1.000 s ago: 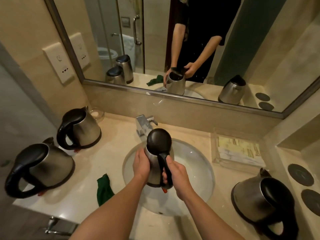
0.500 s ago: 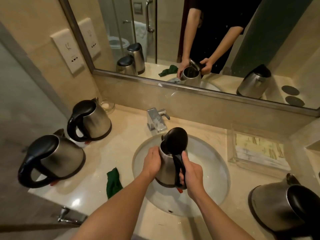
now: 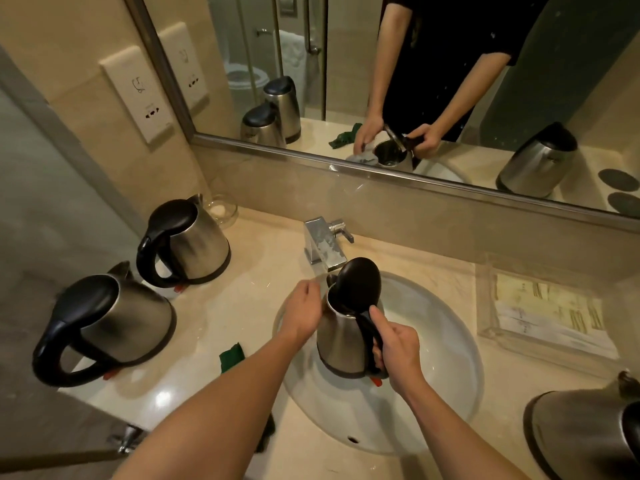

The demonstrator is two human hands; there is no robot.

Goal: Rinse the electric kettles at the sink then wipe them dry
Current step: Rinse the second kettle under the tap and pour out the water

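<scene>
Right hand (image 3: 398,355) grips handle of kettle (image 3: 341,344) over sink (image 3: 450,375), lid (image 3: 358,284) up; left hand (image 3: 304,311) relaxed beside its body, under tap (image 3: 325,242)

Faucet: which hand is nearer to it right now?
Left. The left hand is just below-left of the faucet, by the kettle rim; the right hand grips the handle further back toward the person.

kettles (image 3: 341,336): silver steel, black lids and handles | cloth (image 3: 231,356): dark green | worktop (image 3: 249,271): cream marble | sink (image 3: 450,375): white | tap (image 3: 323,242): chrome | coasters (image 3: 618,180): dark grey
</scene>
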